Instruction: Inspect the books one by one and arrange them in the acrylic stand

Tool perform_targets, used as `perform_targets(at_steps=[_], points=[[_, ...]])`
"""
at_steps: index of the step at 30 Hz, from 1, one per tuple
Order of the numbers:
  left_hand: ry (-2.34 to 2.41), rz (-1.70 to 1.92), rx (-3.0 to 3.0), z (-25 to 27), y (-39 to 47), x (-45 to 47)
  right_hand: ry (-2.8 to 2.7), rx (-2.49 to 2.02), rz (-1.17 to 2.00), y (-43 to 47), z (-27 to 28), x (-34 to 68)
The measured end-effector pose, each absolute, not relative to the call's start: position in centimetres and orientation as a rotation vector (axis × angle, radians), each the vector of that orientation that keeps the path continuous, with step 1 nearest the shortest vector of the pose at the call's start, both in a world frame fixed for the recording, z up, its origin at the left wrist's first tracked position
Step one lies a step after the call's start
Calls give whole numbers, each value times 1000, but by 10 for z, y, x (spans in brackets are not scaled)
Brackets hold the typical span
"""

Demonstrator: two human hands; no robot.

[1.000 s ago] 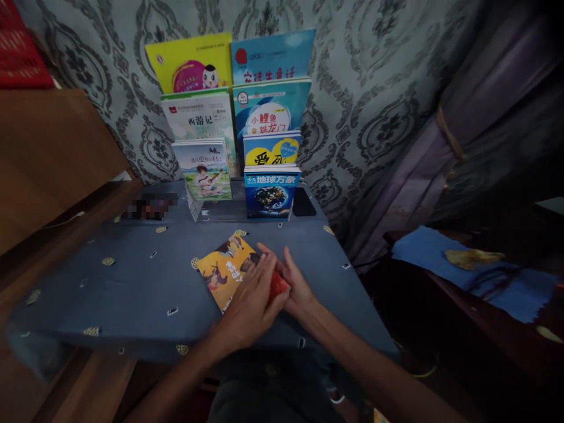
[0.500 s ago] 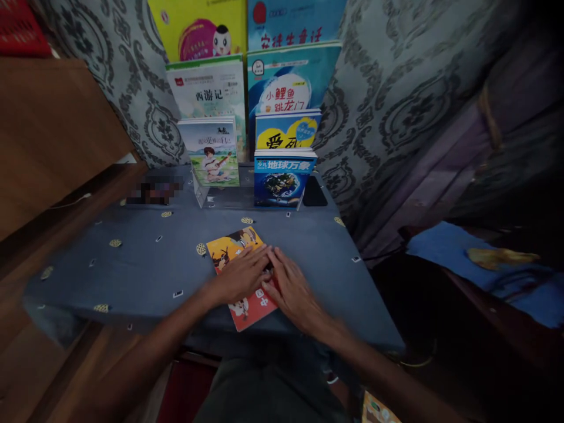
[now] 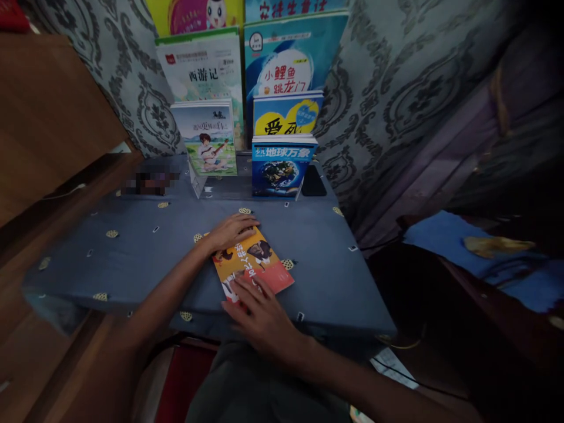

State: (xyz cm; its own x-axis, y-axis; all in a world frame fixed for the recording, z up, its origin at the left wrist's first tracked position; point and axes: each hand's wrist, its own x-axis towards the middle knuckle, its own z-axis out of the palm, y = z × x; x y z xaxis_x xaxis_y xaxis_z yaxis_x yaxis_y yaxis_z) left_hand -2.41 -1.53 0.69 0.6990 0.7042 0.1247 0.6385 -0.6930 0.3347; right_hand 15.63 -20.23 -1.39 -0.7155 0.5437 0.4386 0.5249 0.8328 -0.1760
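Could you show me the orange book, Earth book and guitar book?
Orange book (image 3: 247, 257): head view, uncovered middle of its cover.
Earth book (image 3: 279, 171): head view, globe on its cover.
Guitar book (image 3: 210, 148): head view, figure on its cover.

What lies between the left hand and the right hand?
In the head view, the middle of the orange and red book lies between them, its pale lettering showing; left hand at the far end, right hand at the near end.
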Motion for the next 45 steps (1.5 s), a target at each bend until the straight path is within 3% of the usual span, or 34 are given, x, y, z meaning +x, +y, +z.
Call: perform_targets(at_steps=[8, 12, 17, 22, 29, 34, 45], points=[[1951, 150, 2540, 31, -59, -42, -2534, -1038, 8, -150, -10, 230], [2053, 18, 2471, 36, -96, -40, -2399, -1214, -15, -130, 3, 240], [2112, 6, 2366, 36, -119, -29, -2513, -854, 401, -141, 26, 166], [2116, 9, 2341, 36, -119, -31, -2545, -966, 755, -130, 29, 129], [2156, 96, 2351, 30, -117, -29, -2589, -1146, 424, -63, 8, 147], [2178, 92, 2318, 32, -119, -26, -2567, -1207, 369, -32, 9, 155], [2199, 1, 2327, 36, -123, -20, -2255, -1562, 232, -67, 10, 162]])
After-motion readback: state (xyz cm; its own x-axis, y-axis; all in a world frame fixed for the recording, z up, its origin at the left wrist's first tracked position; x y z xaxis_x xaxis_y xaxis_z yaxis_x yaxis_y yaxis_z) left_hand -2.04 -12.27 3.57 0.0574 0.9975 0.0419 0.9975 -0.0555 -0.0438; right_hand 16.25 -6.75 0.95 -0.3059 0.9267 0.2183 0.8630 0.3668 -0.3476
